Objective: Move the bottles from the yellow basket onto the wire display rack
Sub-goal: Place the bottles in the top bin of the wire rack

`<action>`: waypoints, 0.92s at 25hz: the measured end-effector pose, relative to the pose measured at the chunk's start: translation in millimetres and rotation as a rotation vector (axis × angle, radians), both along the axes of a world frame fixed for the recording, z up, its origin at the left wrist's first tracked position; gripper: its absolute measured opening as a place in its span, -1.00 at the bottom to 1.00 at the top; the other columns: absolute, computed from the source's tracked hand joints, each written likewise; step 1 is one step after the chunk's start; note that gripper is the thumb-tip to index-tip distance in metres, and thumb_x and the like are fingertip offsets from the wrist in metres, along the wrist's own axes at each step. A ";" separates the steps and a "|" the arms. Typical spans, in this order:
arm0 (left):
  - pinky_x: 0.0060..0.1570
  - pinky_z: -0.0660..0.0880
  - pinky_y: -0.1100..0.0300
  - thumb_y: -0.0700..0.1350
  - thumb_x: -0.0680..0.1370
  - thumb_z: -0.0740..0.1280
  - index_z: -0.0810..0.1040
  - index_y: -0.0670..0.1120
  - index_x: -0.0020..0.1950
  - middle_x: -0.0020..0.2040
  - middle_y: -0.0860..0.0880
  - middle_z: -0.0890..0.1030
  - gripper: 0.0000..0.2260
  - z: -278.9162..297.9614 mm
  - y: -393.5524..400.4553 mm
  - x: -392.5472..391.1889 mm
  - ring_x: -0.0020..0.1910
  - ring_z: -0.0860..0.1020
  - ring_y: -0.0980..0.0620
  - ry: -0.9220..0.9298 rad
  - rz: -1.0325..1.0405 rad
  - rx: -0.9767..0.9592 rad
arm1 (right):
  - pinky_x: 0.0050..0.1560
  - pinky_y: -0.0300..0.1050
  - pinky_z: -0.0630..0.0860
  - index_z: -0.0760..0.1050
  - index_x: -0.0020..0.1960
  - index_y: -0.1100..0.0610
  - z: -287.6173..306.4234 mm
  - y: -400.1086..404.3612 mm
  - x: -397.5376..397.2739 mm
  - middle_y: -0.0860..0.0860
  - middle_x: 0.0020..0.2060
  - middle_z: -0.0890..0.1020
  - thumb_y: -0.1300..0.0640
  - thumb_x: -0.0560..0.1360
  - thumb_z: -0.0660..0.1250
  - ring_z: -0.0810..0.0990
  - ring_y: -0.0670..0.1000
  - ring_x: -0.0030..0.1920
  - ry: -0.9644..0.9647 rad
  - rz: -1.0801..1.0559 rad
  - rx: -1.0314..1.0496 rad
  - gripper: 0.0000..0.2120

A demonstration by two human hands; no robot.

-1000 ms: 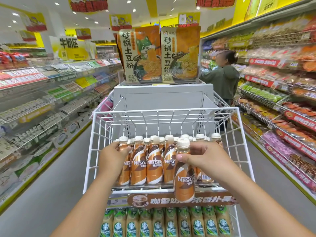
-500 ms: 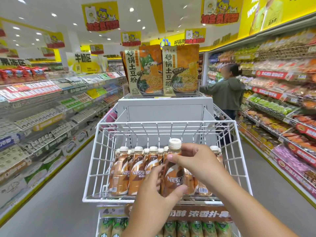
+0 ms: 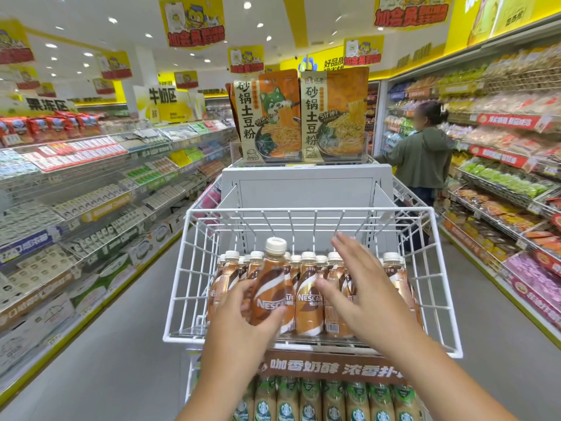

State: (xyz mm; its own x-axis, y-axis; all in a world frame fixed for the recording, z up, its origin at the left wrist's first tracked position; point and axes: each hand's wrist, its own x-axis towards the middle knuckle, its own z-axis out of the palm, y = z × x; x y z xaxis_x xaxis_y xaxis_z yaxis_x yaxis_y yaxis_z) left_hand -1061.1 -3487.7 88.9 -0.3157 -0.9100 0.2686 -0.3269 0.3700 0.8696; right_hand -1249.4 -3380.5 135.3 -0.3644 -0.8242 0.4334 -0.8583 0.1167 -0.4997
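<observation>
- We see our left hand (image 3: 239, 326) and right hand (image 3: 361, 296) bare: no gloves, rings or watch.
- Our forearms are uncovered, with no sleeves in view.

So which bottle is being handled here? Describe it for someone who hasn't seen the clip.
Find the white wire rack mid-aisle, its top basket holding brown Nescafe bottles. The handled bottle is front left, gripped by the left hand. Unlike its upright neighbours, it tilts and its cap rises above theirs.
</observation>
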 end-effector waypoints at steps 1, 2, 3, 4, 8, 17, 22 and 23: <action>-0.07 0.66 0.12 0.27 0.33 0.53 0.42 0.42 0.14 0.04 0.24 0.63 -0.54 1.2 -8.7 8.0 -0.03 0.63 0.24 -0.009 0.043 -0.011 | 0.52 -0.24 -0.18 -0.07 0.66 -0.18 -5.9 2.6 -2.6 -0.35 0.59 -0.14 -0.39 0.56 0.11 -0.24 -0.29 0.58 0.051 -0.012 0.013 -0.23; -0.09 0.64 0.14 0.23 0.37 0.54 0.45 0.36 0.18 0.03 0.22 0.64 -0.56 1.2 -18.4 16.6 -0.03 0.62 0.25 -0.020 0.092 -0.019 | 0.53 -0.20 -0.20 -0.13 0.66 -0.18 -12.8 4.5 -4.9 -0.35 0.59 -0.22 -0.39 0.57 0.08 -0.33 -0.29 0.57 0.077 -0.026 0.025 -0.23; -0.11 0.61 0.17 0.21 0.40 0.53 0.48 0.30 0.22 0.04 0.21 0.64 -0.56 1.3 -27.8 25.2 -0.03 0.60 0.25 -0.037 0.143 -0.027 | 0.54 -0.15 -0.19 -0.15 0.66 -0.17 -19.5 5.9 -6.6 -0.35 0.59 -0.27 -0.39 0.58 0.07 -0.38 -0.28 0.56 0.094 -0.044 0.033 -0.23; -0.14 0.58 0.18 0.21 0.42 0.52 0.51 0.24 0.28 0.06 0.19 0.63 -0.55 1.0 -36.9 33.0 -0.02 0.60 0.24 -0.062 0.192 -0.040 | 0.53 -0.12 -0.19 -0.15 0.66 -0.17 -25.4 7.0 -8.2 -0.35 0.59 -0.29 -0.38 0.59 0.07 -0.40 -0.27 0.56 0.107 -0.064 0.041 -0.24; -0.31 0.47 0.19 0.20 0.48 0.46 0.55 0.18 0.18 0.00 0.14 0.61 -0.69 0.0 -59.7 46.5 -0.14 0.57 0.20 -0.161 0.314 -0.073 | 0.50 -0.14 -0.22 -0.13 0.67 -0.13 -39.0 10.5 -9.7 -0.32 0.60 -0.28 -0.39 0.59 0.06 -0.41 -0.25 0.56 0.121 -0.113 0.062 -0.23; -0.46 0.33 0.20 0.11 0.58 0.38 0.50 0.03 0.23 -0.15 0.04 0.60 -0.71 -22.6 -86.7 37.4 -0.24 0.51 -0.01 -0.342 0.389 -0.110 | 0.54 -0.11 -0.21 -0.18 0.66 -0.18 -53.0 13.7 -9.3 -0.34 0.60 -0.24 -0.36 0.61 0.09 -0.40 -0.28 0.55 0.078 -0.120 0.088 -0.25; -0.39 0.39 0.15 0.13 0.59 0.35 0.41 0.03 0.47 0.08 -0.07 0.64 -0.53 -35.2 -90.8 36.0 -0.11 0.59 -0.09 -0.409 0.407 -0.143 | 0.55 -0.13 -0.19 -0.11 0.66 -0.16 -60.1 10.1 -9.7 -0.33 0.61 -0.17 -0.34 0.61 0.11 -0.36 -0.30 0.56 0.045 -0.105 0.100 -0.26; -0.33 0.43 0.13 0.14 0.60 0.33 0.37 0.03 0.52 0.17 -0.08 0.62 -0.49 -36.8 -88.7 36.1 -0.02 0.61 -0.12 -0.412 0.402 -0.147 | 0.55 -0.14 -0.19 -0.11 0.66 -0.16 -60.6 9.1 -8.2 -0.33 0.61 -0.17 -0.34 0.61 0.11 -0.36 -0.30 0.56 0.040 -0.096 0.104 -0.26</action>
